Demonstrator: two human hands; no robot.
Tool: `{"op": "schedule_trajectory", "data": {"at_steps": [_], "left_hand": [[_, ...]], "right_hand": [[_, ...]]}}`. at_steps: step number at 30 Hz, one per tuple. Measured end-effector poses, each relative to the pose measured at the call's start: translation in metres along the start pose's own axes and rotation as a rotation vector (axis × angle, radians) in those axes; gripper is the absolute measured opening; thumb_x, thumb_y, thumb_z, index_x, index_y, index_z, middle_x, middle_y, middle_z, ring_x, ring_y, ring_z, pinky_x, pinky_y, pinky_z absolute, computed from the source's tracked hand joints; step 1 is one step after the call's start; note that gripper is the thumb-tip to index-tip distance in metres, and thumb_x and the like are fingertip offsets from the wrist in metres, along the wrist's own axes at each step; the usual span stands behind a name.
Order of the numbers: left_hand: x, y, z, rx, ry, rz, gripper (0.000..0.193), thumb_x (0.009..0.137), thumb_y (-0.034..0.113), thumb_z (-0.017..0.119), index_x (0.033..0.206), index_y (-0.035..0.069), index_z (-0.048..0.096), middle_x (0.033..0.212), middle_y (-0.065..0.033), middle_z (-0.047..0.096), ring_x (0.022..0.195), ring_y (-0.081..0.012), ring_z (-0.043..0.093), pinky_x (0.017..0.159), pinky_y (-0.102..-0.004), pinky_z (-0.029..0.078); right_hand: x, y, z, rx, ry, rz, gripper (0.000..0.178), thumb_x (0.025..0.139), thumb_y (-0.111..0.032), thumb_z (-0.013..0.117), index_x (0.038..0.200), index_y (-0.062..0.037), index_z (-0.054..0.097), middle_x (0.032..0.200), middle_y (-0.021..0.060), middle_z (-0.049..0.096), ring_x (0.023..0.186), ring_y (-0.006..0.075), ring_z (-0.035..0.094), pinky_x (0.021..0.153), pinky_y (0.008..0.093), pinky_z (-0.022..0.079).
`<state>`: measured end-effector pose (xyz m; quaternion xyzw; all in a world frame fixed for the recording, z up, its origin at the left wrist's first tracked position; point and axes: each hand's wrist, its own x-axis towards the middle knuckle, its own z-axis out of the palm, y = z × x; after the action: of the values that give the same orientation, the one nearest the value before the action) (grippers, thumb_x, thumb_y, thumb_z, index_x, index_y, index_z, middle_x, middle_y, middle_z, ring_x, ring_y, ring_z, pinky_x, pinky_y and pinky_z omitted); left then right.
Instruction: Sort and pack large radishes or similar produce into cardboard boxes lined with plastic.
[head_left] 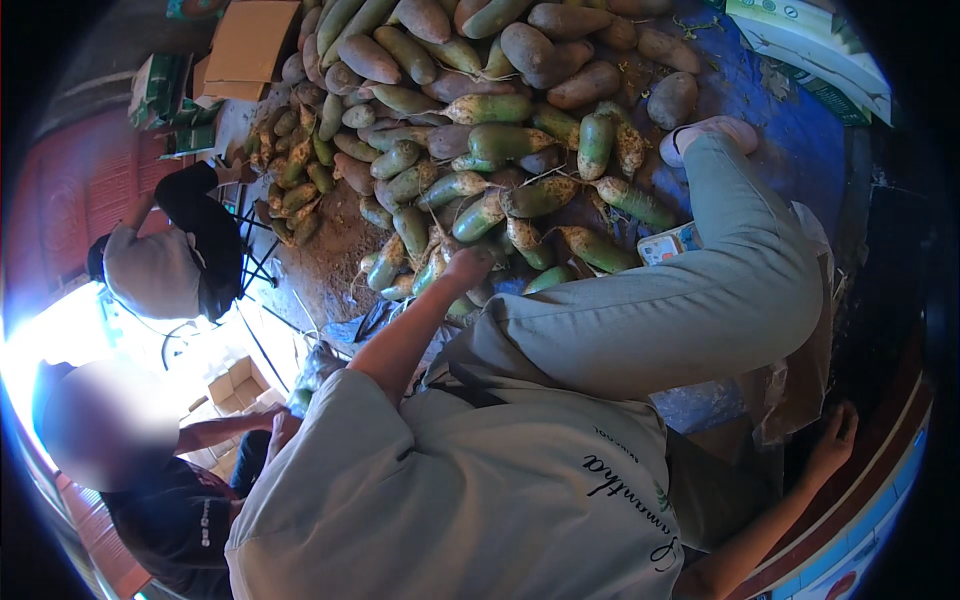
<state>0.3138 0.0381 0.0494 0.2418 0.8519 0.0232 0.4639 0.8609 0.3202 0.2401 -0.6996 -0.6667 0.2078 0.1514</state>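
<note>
My left hand is at the near edge of a heap of green radishes. Its fingers are curled around a soil-browned radish with a thin root, mostly hidden by the hand. Many of the radishes around it are green with yellowish, dirty ends and stringy roots. Off to the right, my right hand hangs beside my body with its fingers loosely extended, holding nothing.
Reddish-brown elongated roots lie at the back of the heap on a blue sheet. A phone rests by my bent leg. Cardboard boxes stand at far left. Two people sit at left; the nearer one's hands are by my sleeve.
</note>
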Motion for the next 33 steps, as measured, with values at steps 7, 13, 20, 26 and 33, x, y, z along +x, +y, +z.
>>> {"op": "schedule_trajectory", "data": {"at_steps": [7, 13, 20, 26, 33], "left_hand": [[0.012, 0.006, 0.006, -0.127, 0.052, 0.117, 0.031, 0.076, 0.031, 0.051, 0.092, 0.008, 0.062, 0.083, -0.0153, 0.062, 0.083, -0.0291, 0.059, 0.077, -0.0375, 0.044], [0.010, 0.032, -0.006, -0.086, 0.038, 0.111, 0.030, 0.075, 0.030, 0.051, 0.091, 0.008, 0.063, 0.085, -0.0158, 0.062, 0.083, -0.0284, 0.060, 0.078, -0.0369, 0.044], [0.013, 0.037, -0.002, -0.046, 0.080, 0.185, 0.028, 0.075, 0.029, 0.051, 0.090, 0.008, 0.063, 0.080, -0.0150, 0.063, 0.079, -0.0276, 0.061, 0.074, -0.0365, 0.046], [0.001, 0.060, -0.010, 0.025, 0.055, 0.152, 0.028, 0.075, 0.027, 0.051, 0.089, 0.006, 0.063, 0.075, -0.0135, 0.063, 0.074, -0.0250, 0.062, 0.072, -0.0356, 0.047], [0.007, 0.054, -0.006, 0.041, 0.002, 0.154, 0.031, 0.078, 0.033, 0.054, 0.092, 0.006, 0.062, 0.079, -0.0126, 0.063, 0.076, -0.0243, 0.061, 0.074, -0.0352, 0.045]], "right_hand": [[0.000, -0.003, -0.003, -0.006, -0.007, -0.022, 0.022, 0.087, -0.012, 0.048, 0.103, 0.0013, 0.054, 0.098, 0.0111, 0.058, 0.087, 0.0170, 0.056, 0.075, 0.0268, 0.046], [-0.003, 0.008, -0.006, 0.018, -0.004, -0.004, 0.026, 0.087, -0.016, 0.048, 0.105, 0.0011, 0.055, 0.098, 0.0099, 0.059, 0.086, 0.0156, 0.056, 0.074, 0.0264, 0.045], [-0.008, 0.004, -0.009, -0.010, 0.023, -0.026, 0.023, 0.087, -0.012, 0.047, 0.104, 0.0021, 0.054, 0.098, 0.0119, 0.058, 0.087, 0.0185, 0.057, 0.075, 0.0279, 0.046], [-0.013, 0.003, -0.015, -0.043, 0.023, -0.037, 0.023, 0.087, -0.014, 0.048, 0.103, 0.0006, 0.055, 0.097, 0.0111, 0.059, 0.084, 0.0179, 0.057, 0.072, 0.0274, 0.046], [-0.017, 0.003, -0.015, 0.042, 0.038, 0.027, 0.023, 0.087, -0.015, 0.049, 0.103, 0.0005, 0.056, 0.096, 0.0110, 0.059, 0.084, 0.0178, 0.057, 0.073, 0.0279, 0.045]]}}
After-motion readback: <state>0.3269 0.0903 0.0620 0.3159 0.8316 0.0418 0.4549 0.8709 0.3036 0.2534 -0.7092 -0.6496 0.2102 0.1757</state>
